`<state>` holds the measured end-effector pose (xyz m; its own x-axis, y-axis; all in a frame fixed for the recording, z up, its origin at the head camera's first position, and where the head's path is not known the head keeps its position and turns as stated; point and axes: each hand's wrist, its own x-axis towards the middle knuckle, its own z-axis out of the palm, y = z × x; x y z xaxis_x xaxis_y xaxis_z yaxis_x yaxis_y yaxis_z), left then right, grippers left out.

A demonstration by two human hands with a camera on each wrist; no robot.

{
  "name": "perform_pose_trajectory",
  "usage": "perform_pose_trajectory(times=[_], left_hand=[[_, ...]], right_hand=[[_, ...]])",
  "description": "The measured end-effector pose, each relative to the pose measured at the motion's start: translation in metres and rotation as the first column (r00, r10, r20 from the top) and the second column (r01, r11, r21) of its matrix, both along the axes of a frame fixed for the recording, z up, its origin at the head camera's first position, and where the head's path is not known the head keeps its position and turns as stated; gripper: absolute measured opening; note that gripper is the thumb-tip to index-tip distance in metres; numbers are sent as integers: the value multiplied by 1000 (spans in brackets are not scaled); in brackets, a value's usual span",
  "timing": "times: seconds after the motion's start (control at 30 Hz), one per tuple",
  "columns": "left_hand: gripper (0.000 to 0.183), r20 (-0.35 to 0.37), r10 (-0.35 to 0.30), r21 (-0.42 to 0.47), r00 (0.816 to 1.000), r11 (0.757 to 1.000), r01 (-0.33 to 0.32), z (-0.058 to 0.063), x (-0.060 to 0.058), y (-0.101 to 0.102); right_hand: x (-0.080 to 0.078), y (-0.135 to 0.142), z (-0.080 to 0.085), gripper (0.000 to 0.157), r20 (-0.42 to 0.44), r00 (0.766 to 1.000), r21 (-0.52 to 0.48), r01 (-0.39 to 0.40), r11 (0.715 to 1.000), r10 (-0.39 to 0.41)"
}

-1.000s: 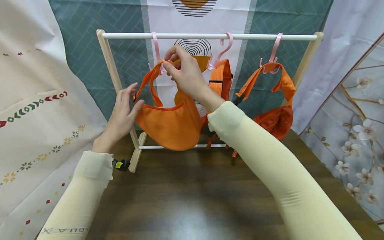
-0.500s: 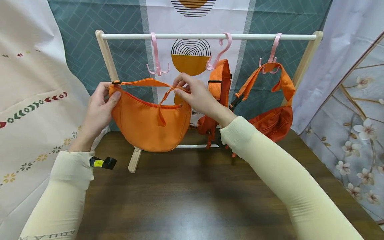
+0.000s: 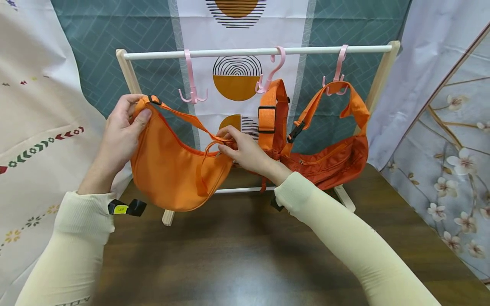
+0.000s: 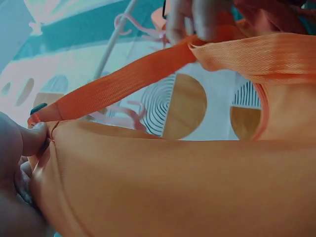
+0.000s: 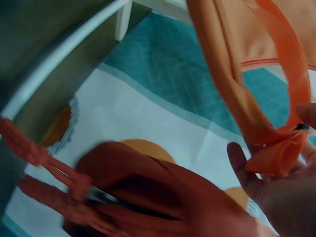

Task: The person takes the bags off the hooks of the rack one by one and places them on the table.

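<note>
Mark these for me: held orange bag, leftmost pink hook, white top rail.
Held orange bag (image 3: pixel 172 172): head view, front panel.
Leftmost pink hook (image 3: pixel 190 75): head view, stem above the prongs.
White top rail (image 3: pixel 237 52): head view, middle stretch between hooks.

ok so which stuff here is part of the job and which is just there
Part of the job: held orange bag, its strap, left hand, right hand; perhaps bare pink hook

Just there: middle bag, rightmost bag, flowered cloth
</note>
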<state>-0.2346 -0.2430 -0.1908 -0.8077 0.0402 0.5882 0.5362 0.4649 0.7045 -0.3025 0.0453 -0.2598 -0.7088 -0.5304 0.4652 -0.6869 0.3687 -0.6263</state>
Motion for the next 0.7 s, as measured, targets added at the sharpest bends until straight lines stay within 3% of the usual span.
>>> perform_pose_trajectory(times=[0.17, 0.23, 0.33, 0.43, 0.53, 0.63, 0.7], left_hand=[[35, -23, -66, 109, 998, 992, 69, 0, 5, 3], [35, -30, -87, 138, 996, 986, 91, -3, 7, 2], [36, -40, -121, 187, 992, 974, 126, -8, 7, 0], [35, -49, -153, 250, 987, 955, 160, -14, 6, -4], [34, -41, -191, 321, 981, 927, 194, -20, 5, -10], [33, -23, -219, 381, 976, 900, 211, -27, 5, -15], [33, -12, -219, 394, 976, 896, 206, -32, 5, -18]], right_hand=[[1, 2, -25, 31, 86, 995, -83, 48, 995, -41], [3, 3, -34, 33, 159, 987, -143, 38, 989, -15], [6, 4, -44, 39, 286, 955, -252, 1, 968, 73], [10, 3, -51, 44, 382, 908, -347, -31, 937, 172], [12, 2, -56, 47, 395, 900, -359, -33, 933, 184], [13, 1, -60, 49, 375, 911, -353, -31, 935, 172], [15, 1, -62, 49, 374, 911, -363, -26, 931, 172]])
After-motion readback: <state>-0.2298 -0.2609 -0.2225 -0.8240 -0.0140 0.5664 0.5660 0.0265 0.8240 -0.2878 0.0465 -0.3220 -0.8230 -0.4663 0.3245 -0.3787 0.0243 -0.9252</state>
